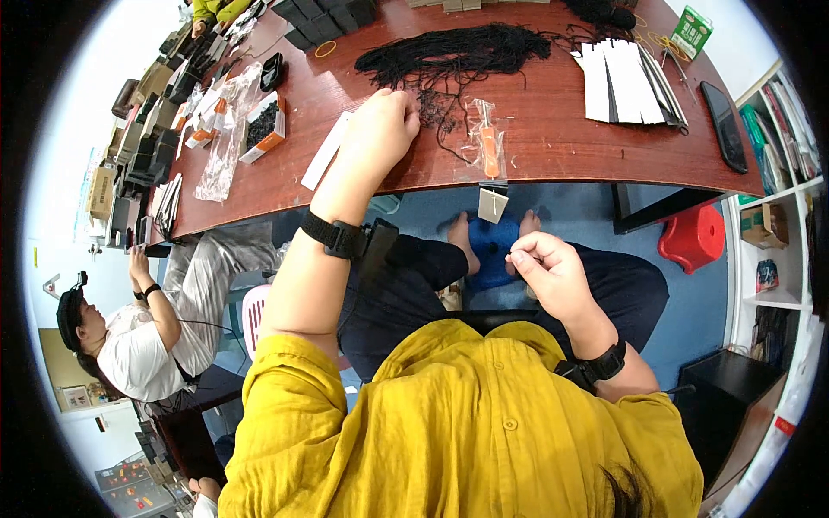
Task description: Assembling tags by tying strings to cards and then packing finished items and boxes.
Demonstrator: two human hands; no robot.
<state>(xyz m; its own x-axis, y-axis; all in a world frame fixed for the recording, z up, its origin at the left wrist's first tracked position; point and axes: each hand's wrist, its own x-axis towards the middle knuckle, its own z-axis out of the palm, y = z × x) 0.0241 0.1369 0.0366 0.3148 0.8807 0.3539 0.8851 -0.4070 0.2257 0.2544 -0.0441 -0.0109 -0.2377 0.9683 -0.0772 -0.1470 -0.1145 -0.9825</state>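
Observation:
My left hand [380, 129] rests on the red-brown table with its fingers curled closed, beside a loose tangle of thin black cords [442, 110]. Its fingertips are hidden, so what it holds, if anything, does not show. Under its wrist lies a white paper strip [326, 154]. My right hand [551, 269] is raised above my lap, thumb and forefinger pressed together; anything pinched there is too small to make out. Between the hands, an orange-handled tool [490, 151] lies in clear plastic at the table's front edge. A small beige card [492, 205] hangs just below it.
A thick black cord bundle [458, 50] lies across the back. Fanned white cards [629, 86] and a phone [723, 127] are to the right. Leftward are a box of small black pieces [262, 126] and plastic bags [226, 142]. A person in white [147, 345] sits at left. A red stool [692, 237] stands right.

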